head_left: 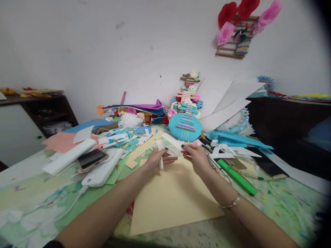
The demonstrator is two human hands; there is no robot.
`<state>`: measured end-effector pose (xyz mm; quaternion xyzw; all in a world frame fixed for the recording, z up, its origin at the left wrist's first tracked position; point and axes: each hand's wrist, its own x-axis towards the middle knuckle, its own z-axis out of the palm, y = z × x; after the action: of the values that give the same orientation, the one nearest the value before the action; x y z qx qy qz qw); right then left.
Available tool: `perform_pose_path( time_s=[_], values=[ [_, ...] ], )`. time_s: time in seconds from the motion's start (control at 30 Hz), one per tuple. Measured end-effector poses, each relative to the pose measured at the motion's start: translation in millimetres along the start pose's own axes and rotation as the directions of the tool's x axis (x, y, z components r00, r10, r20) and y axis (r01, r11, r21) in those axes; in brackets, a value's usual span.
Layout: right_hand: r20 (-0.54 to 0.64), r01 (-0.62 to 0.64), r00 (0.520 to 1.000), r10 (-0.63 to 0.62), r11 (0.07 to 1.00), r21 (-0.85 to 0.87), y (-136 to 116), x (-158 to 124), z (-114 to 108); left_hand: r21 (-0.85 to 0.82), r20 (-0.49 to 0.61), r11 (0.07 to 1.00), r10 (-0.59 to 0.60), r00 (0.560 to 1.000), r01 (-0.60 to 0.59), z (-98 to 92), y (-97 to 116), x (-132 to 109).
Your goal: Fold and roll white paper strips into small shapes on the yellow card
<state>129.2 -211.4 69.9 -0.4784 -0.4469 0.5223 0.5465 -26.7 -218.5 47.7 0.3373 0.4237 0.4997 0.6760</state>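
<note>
My left hand [155,160] grips a narrow white paper strip [160,151] between thumb and fingers, the other fingers stretched toward the right. Opposite it, my right hand [196,157] pinches the edge of a thin, whitish, partly see-through piece [173,149] that spans the gap between the hands. Whether this piece is plastic or paper I cannot tell. Both hands are above the far part of a cream paper sheet [176,199] lying on the table. Just beyond them stands a blue lute-shaped paper craft [185,126] with strings and coloured bars.
To the left lie a phone [92,159], a white power bank [103,168] with a cable, and a white paper roll [69,156]. Right of my hand are a green cutter-like tool [236,176] and scissors [219,168]. Paper scraps [134,139] and white yarn [130,120] crowd the back.
</note>
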Motion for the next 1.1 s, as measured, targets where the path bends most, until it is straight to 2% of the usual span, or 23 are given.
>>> perform_pose_path(
  time_s=[0.03,0.17,0.23,0.37,0.47,0.57,0.8,0.97,1.1],
  values=[
    [0.018,-0.013,1.0,0.013,1.0,0.0,7,-4,1,0.005,0.013,1.0,0.012,1.0,-0.012,0.6,-1,0],
    [0.071,0.063,0.996,-0.057,0.994,-0.092,23,-9,1,0.064,0.071,0.997,0.029,0.997,-0.033,-1.1,-2,1],
    [0.076,0.074,0.995,-0.066,0.991,-0.108,24,-7,-1,0.107,0.049,0.994,0.022,0.999,-0.027,-2.8,-2,2],
    [0.126,0.078,0.989,-0.076,0.997,-0.017,25,-5,-6,0.125,-0.01,0.99,0.059,0.998,-0.057,-3.2,0,2],
    [0.169,0.072,0.983,-0.075,0.997,0.024,27,-6,-8,0.11,0.048,0.987,0.111,0.993,-0.116,-1.6,1,0],
    [0.198,0.089,0.977,-0.082,0.996,-0.027,29,-8,-7,0.151,0.126,0.977,0.131,0.983,-0.149,-1.7,0,-1],
    [0.15,0.153,0.981,-0.126,0.971,-0.183,31,-11,-2,0.144,0.176,0.979,0.12,0.977,-0.147,-4.8,0,0],
    [0.123,0.182,0.98,-0.154,0.947,-0.263,31,-10,-5,0.141,0.227,0.985,0.068,0.972,-0.101,-4.6,1,-3],
    [0.118,0.199,0.979,-0.168,0.919,-0.341,34,-9,-7,0.254,0.162,0.945,0.169,0.972,-0.206,-6.0,-4,-1]
  ],
)
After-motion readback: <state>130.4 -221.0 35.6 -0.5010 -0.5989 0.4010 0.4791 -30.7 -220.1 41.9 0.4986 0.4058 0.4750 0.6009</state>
